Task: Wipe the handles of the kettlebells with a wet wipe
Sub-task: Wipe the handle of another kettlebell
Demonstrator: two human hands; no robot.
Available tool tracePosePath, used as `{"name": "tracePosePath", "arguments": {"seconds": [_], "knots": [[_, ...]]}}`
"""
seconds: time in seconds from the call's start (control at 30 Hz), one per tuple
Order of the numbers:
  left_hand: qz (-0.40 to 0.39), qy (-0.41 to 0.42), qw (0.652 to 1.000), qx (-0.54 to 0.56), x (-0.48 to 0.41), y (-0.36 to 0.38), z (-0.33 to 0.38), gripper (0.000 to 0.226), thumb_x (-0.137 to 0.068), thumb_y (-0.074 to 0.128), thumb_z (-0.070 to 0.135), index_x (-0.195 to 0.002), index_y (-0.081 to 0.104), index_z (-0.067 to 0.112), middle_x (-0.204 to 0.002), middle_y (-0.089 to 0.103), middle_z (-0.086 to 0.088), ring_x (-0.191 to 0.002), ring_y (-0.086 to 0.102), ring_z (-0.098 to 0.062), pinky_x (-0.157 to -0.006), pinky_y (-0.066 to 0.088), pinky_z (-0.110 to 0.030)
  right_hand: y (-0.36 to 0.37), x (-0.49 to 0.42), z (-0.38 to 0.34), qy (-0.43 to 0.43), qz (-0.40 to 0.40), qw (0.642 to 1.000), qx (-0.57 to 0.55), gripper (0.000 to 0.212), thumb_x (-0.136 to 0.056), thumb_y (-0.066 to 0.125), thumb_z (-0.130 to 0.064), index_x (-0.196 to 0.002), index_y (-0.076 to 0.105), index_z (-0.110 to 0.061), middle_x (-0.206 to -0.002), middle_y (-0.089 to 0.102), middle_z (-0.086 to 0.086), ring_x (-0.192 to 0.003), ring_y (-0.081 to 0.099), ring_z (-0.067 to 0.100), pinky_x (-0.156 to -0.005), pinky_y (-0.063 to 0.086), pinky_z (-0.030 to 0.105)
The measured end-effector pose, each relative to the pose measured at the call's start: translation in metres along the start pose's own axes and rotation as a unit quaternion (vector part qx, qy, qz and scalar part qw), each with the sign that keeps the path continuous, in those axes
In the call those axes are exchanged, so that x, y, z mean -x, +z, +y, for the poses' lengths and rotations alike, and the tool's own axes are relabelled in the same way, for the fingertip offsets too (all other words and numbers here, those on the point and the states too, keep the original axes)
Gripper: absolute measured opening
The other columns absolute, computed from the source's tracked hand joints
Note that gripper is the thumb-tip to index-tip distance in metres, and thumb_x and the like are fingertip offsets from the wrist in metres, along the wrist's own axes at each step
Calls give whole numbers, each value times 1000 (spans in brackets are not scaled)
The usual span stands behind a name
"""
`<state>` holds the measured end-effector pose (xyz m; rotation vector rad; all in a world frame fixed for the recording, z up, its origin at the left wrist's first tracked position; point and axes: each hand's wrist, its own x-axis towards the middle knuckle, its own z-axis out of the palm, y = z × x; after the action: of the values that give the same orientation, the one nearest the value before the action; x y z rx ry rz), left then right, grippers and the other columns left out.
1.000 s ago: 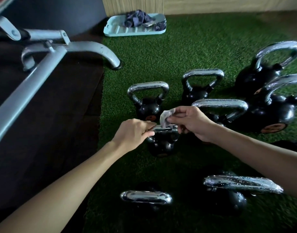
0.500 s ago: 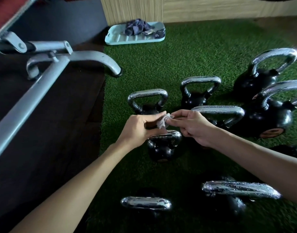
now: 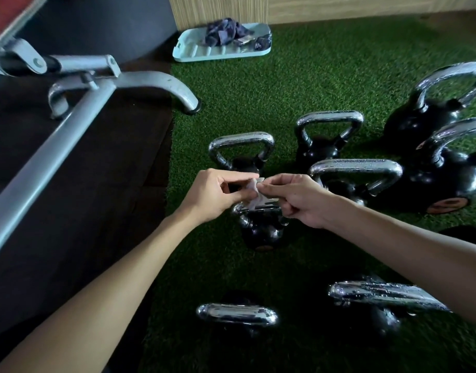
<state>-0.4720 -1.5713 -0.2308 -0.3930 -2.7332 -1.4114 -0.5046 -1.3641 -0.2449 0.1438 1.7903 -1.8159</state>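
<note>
**Wipe spread between both grips over the smallest kettlebell**

The left grip (image 3: 215,195) and the right grip (image 3: 298,200) each pinched an edge of the wet wipe (image 3: 254,193) between thumb and fingertips. They held it just above the handle (image 3: 258,210) of the small kettlebell (image 3: 261,232), which stood upright on the green turf (image 3: 298,76). The lower edge of the wipe appeared to touch the handle, though the fingers hid the exact contact.

The step looked like opening or refolding the wipe before the next pass. To do it well, the sheet would be laid flat over the top bar and wrapped right round. It would then be drawn along the bar and down both curved legs, so the underside was not missed. One grip would likely need to steady the bell, since so light a weight could tip on the springy turf.

The wipe was thin, white, crumpled and limp. The handles were polished chrome, rounded and loop-shaped. Those of the near kettlebells (image 3: 236,314) (image 3: 387,293) were beaded with droplets. The bodies were smooth, glossy black balls. The turf was short, dense pile beside a dark mat (image 3: 70,184). Across the mat ran a grey painted steel frame (image 3: 96,103).
</note>
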Motion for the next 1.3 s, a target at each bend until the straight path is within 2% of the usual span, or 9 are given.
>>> {"name": "tracePosePath", "arguments": {"seconds": [0.07,0.17,0.23,0.3,0.47,0.77,0.93,1.17,1.3], "knots": [[20,-5,999,-33,2,-3,-4,37,-84,83,27,-119,76,19,-108,75,14,-80,64,20,-60,35,2,-6,1,-6,-79,40,984,153,22,-73,89,-34,-89,80,-21,-76,70,-6,-50,52,8,-49,36,22],[11,-49,997,-63,2,-15,-18,38,-83,83,34,-119,75,28,-103,73,24,-83,64,21,-68,43,-1,-15,-4,-9,-193,46,819,539,55,-73,85,-53,-123,72,-37,-113,74,-10,-103,68,11,-75,45,25],[-16,-79,993,-82,2,-16,-28,37,-82,82,42,-118,75,37,-113,72,25,-91,66,15,-77,51,-10,-11,-5,-7,-166,11,759,629,66,-73,81,-59,-134,64,-40,-122,71,-5,-108,67,20,-74,47,30],[-34,-89,992,-88,3,-7,-36,34,-82,80,50,-116,74,45,-119,71,24,-100,73,-10,-81,58,-33,-7,-6,-4,-166,8,743,649,43,-81,79,-52,-121,71,-40,-107,73,-2,-96,68,23,-69,46,31],[-7,-8,993,-117,3,30,-28,43,-85,67,58,-117,76,32,-104,67,19,-94,62,0,-80,50,-25,-21,4,5,-162,36,757,632,18,-84,76,-47,-72,65,-41,-71,58,-8,-81,62,21,-52,26,25],[27,69,961,-266,1,64,-15,31,-92,71,37,-124,72,37,-105,76,15,-86,50,-14,-75,47,-35,-66,23,27,-128,92,784,600,47,-84,77,-51,-129,67,-41,-107,73,0,-81,61,17,-55,32,23],[18,-4,993,-120,2,62,-37,30,-89,75,35,-118,76,31,-110,76,14,-93,63,-14,-87,53,-38,-75,20,32,-146,100,782,597,50,-84,78,-49,-131,67,-36,-123,72,2,-109,67,27,-70,38,25],[-22,0,999,-49,-9,64,-27,34,-89,75,33,-122,73,25,-116,74,13,-98,64,9,-90,45,-8,-74,21,33,-149,94,783,597,42,-84,78,-49,-124,70,-40,-106,75,-1,-92,67,22,-58,32,25],[-45,-123,987,92,1,60,-54,37,-88,75,30,-123,73,20,-121,72,10,-117,64,2,-109,45,-22,-72,21,31,-139,87,791,590,41,-84,78,-49,-122,72,-38,-91,69,-6,-73,53,13,-51,26,19]]}}
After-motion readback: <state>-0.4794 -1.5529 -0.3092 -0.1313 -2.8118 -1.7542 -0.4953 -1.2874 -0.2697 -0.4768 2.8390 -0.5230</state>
